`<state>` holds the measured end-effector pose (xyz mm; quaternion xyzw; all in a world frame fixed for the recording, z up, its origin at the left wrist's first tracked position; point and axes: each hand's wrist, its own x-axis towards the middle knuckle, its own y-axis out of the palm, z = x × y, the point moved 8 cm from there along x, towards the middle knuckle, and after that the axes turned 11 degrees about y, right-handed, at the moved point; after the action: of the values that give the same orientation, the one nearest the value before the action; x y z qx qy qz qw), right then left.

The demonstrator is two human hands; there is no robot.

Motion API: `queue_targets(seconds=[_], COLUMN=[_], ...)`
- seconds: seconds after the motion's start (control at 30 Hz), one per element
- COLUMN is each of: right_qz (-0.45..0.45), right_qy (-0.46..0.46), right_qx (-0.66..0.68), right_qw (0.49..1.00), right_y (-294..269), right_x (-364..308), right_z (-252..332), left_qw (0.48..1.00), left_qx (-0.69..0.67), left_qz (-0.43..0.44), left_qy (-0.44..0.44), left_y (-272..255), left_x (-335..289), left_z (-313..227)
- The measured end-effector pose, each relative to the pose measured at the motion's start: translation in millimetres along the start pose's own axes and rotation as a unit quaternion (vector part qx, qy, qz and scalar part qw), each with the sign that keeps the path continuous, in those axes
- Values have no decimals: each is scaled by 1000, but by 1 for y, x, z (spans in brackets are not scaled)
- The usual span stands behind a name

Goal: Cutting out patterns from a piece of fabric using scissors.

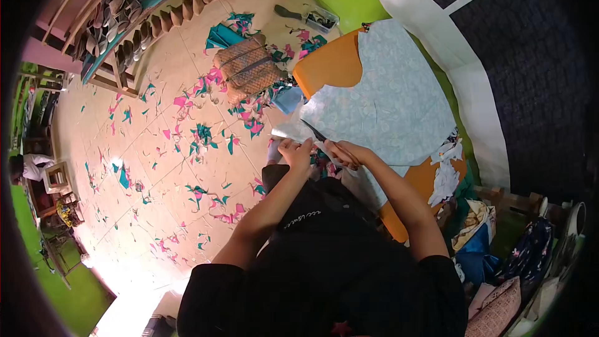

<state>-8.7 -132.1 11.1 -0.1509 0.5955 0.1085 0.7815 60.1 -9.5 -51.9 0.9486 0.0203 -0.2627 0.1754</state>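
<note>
My right hand [346, 153] is closed round the handles of a pair of scissors [314, 130], whose dark blades point up and to the left. The blades lie at the near left edge of a pale blue patterned fabric [393, 93]. Close by, my left hand [296, 151] pinches a whitish edge of that fabric [288, 130]. The fabric is spread over an orange table [331, 65], and its near part hangs toward my lap. My fingers hide part of the scissors' handles.
Pink and teal scraps [203, 139] litter the tiled floor. A brown patterned bag [249, 65] lies left of the table, with a clear box of dark items [321, 20] beyond it. Shoe lasts [187, 9] line a rack at the far left. Folded cloths [477, 237] lie at the right.
</note>
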Motion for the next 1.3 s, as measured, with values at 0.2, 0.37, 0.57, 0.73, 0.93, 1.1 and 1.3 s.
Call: queue_targets(seconds=[0.2, 0.37, 0.57, 0.73, 0.93, 1.1, 1.3], right_qz=[23, 16, 40, 41, 53, 35, 72], right_qy=[7, 6, 95, 79, 88, 47, 82], right_qx=[33, -38, -6, -70, -93, -72, -107], right_qw=[999, 999, 995, 994, 990, 996, 988], right_y=[-8, -13, -15, -20, -26, -26, -28], right_x=[-13, -1, 3, 1, 9, 6, 13], right_z=[24, 16, 9, 20, 21, 39, 32], left_qw=[999, 1000, 999, 999, 999, 999, 999], left_qx=[23, -20, -6, -18, -1, -19, -30], left_qz=[1, -17, -22, -28, -9, 34, 45], left_qy=[-24, -12, -39, -29, -38, -34, -6], left_y=[3, -1, 2, -3, -1, 3, 6], left_x=[1, 3, -10, -3, -4, -4, -2], left_z=[-7, -8, -7, -7, -11, -19, -30])
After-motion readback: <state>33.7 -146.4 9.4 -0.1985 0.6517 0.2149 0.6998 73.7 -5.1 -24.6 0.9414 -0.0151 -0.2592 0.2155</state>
